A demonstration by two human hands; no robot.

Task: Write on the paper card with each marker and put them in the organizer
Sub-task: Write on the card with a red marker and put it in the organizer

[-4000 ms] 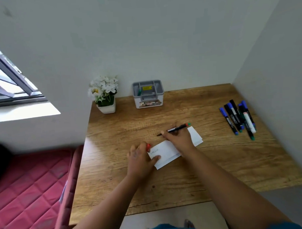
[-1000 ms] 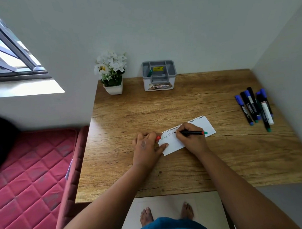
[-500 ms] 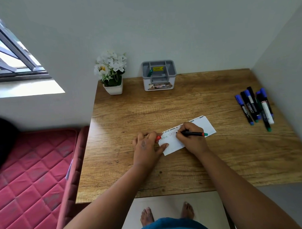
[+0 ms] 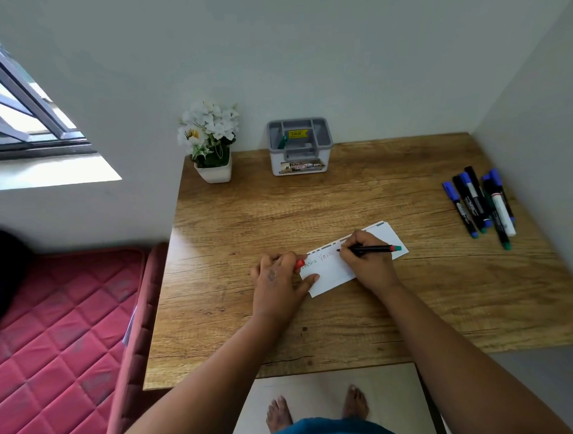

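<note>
Head view: we're mid-stroke on the paper card, which lies flat near the middle of the table, slightly toward the front edge. Right hand has its fingers clamped on the marker, a thin black barrel with a red band and green end, tip down on the card's upper line. Red writing already runs along that line, left of the tip. Left hand pins the card's left end with the thumb; its fingers are curled over a red cap, as far as we can tell.

To do this step well:
- Keep the left thumb pressing down; the card is light and will likely skid under the stroke.
- Keep light pressure and write toward the free right end, where there's blank space.
- Recap with the red cap before stowing, we'd judge.

Organizer sits at the back edge, well apart from the card, with one green-tipped item already in a left compartment. Spare markers lie clustered by the right edge, not yet used by the look of it. Flower pot sits near the back-left corner, left of the organizer.
</note>
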